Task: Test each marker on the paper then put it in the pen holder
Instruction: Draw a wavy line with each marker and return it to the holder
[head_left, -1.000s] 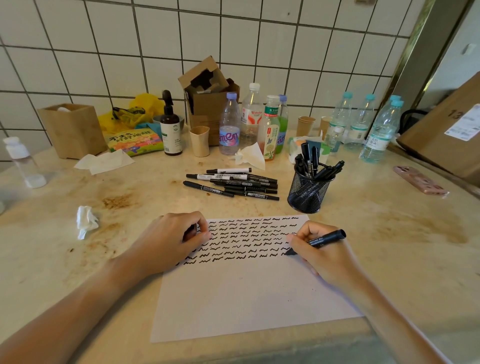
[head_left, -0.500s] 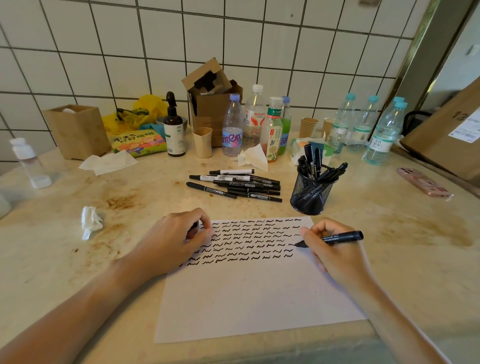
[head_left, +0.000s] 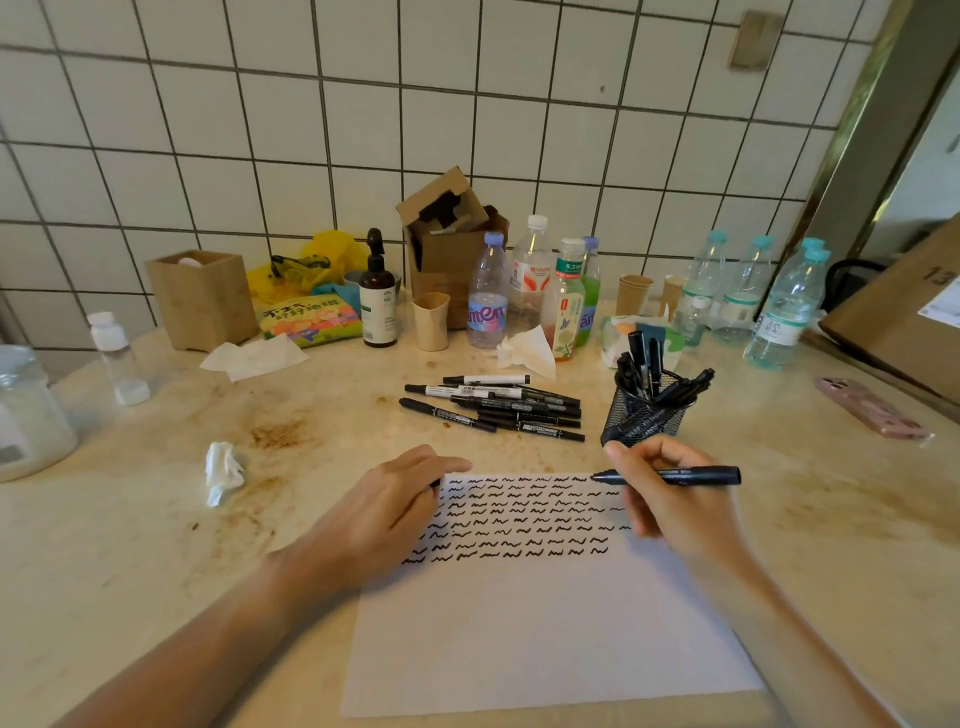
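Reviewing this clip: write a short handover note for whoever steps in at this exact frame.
Right hand: grips an uncapped marker, tip lifted off the paper.
Left hand: rests on the paper's upper left, fingers curled; something dark shows at its fingertips, possibly the cap.
Done: rows of test squiggles on the paper's upper half; several markers stand in the mesh pen holder.
Left: cap and drop this marker into the holder, then test the loose pile of markers behind the paper.

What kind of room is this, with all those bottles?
Probably a break room or pantry corner, though that is a guess. The wall is white tile, the stained counter is crowded with water bottles and paper cups, and a pump bottle stands there.
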